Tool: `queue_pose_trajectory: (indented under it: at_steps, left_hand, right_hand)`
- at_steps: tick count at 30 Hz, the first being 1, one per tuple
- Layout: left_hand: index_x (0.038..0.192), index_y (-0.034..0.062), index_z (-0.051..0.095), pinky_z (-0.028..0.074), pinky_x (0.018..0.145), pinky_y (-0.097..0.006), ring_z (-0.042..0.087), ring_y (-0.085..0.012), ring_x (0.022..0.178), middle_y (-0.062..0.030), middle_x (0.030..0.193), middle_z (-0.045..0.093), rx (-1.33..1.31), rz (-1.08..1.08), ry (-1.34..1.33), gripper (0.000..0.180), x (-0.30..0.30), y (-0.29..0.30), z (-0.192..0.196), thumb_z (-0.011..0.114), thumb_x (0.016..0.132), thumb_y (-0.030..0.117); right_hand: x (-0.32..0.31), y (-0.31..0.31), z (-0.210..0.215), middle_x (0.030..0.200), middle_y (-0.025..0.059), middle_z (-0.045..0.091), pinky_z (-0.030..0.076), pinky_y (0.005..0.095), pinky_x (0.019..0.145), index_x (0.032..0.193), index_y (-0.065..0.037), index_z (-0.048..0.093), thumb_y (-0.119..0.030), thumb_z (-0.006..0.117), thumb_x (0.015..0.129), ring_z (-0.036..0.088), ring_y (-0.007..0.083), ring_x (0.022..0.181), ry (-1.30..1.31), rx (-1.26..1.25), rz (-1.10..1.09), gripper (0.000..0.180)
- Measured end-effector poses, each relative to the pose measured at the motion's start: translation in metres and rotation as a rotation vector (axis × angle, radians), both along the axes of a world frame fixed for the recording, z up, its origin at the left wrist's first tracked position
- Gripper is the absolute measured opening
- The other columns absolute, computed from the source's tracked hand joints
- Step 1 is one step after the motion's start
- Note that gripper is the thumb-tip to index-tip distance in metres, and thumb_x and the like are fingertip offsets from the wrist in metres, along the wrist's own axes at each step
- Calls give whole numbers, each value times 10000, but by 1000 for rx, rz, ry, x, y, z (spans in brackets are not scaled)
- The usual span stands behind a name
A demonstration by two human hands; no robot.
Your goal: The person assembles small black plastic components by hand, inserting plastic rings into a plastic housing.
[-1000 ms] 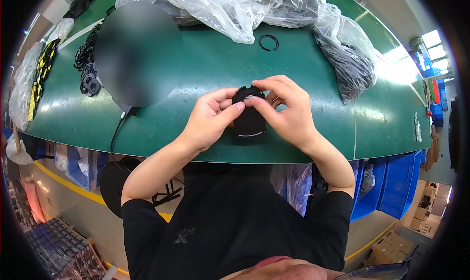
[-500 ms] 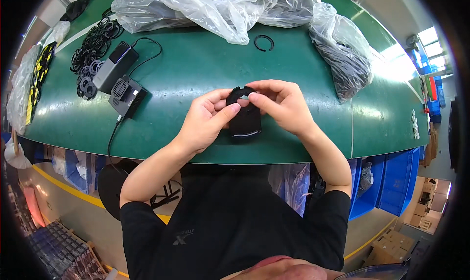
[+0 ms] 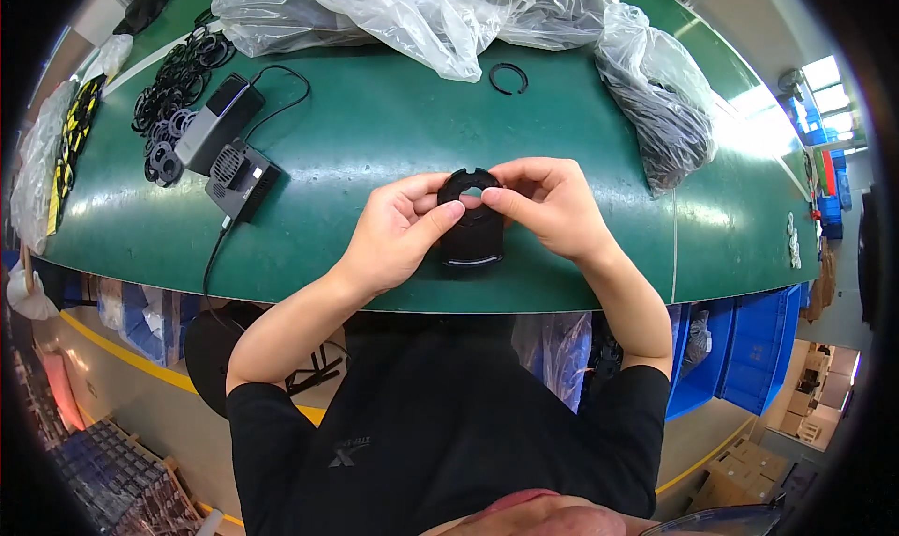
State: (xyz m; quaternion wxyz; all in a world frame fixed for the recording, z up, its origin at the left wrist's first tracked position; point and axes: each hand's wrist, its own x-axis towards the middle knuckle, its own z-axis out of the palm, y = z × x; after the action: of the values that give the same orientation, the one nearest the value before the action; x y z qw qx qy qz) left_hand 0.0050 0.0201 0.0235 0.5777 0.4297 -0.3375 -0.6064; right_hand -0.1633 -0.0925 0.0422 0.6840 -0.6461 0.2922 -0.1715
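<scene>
Black, round plastic part (image 3: 472,227) is held over the near edge of the green table (image 3: 375,133), gripped between the left hand (image 3: 398,232) and right hand (image 3: 552,208), fingers pinched on its notched ring. Farther back, a thin black split ring (image 3: 508,78) is seen lying before crumpled clear plastic bags (image 3: 412,12).

I see crumpled clear plastic bags (image 3: 421,12) heaped along the far edge of the green worktop (image 3: 375,124), a clear bag of dark parts (image 3: 660,105) at far right, another clear bag with yellow-and-black contents (image 3: 56,152) at far left; no labels or screens
</scene>
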Motion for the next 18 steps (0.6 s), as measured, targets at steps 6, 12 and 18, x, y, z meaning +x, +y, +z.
queue_pose_trajectory:
  at_steps: [6,12,18]
  left_hand:
    - [1180,-72,513,482,857,-261,601,-125,935,-118,1051,635,-93,35,-37,304,-2,1,-5,539,900,45]
    - [1205,-23,508,476,684,-185,601,-78,881,-72,1049,644,-54,13,35,331,2,-1,-2,556,900,97]
    - [1176,-38,527,522,707,-238,626,-102,859,-89,1027,652,54,6,83,294,1,-2,-7,543,906,80]
  right_hand:
    - [3,4,2,852,69,663,494,225,654,992,52,638,-56,658,824,606,94,741,-59,12,-46,200]
    - [6,-12,-1,848,63,678,509,235,676,958,43,659,-93,664,817,614,88,755,-15,-32,-22,196]
    - [31,-86,-26,822,105,632,493,369,675,841,-33,670,-133,666,757,612,281,743,261,-1179,-286,131]
